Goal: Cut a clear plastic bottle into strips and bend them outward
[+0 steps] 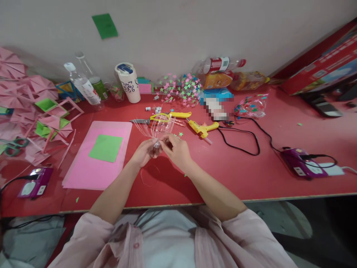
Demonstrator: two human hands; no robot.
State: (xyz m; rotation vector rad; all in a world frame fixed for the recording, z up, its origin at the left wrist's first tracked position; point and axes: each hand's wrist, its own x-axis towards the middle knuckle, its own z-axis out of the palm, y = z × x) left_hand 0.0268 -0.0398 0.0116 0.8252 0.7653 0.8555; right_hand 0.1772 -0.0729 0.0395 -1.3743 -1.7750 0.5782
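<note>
My left hand (145,152) and my right hand (175,149) meet near the middle of the red table. Between their fingertips they pinch the gathered base of a fan of thin clear plastic strips (152,128). The strips spread upward and away from me. A small shiny piece at the base is partly hidden by my fingers. Just beyond lie scissors (160,117) with yellow handles and a yellow cutter (180,115). To the right of my right hand rests a yellow glue gun (202,128), its stick poking out at the back.
Pink paper sheets (83,163) with a green square (106,148) lie left. Pink folded-paper shapes (25,93) crowd the far left. Along the wall stand a white tumbler (129,83), bottles (83,87) and a star-covered ball (191,89). Purple power strips (302,163) sit right, with black cables.
</note>
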